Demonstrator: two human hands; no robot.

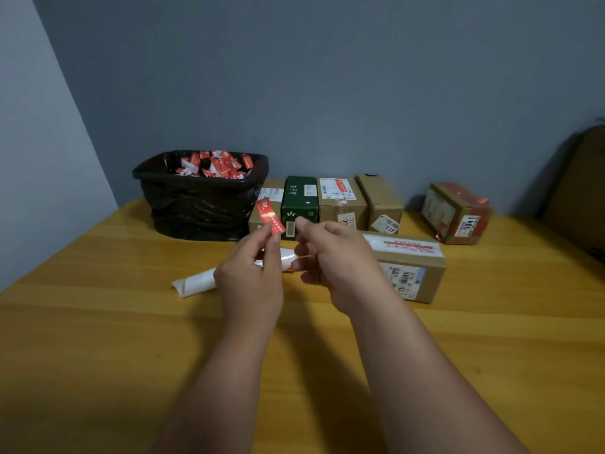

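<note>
Left hand [252, 273] pinches the sticker [269, 215], right hand [330, 257] grips the backing strip [196, 283]. Best to peel slowly, keeping the glue side off the fingers.

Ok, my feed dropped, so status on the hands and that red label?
Left hand pinches red label, held up. Right hand beside it, grip unclear. White backing strip lies below. Path to bin looks open.
</note>
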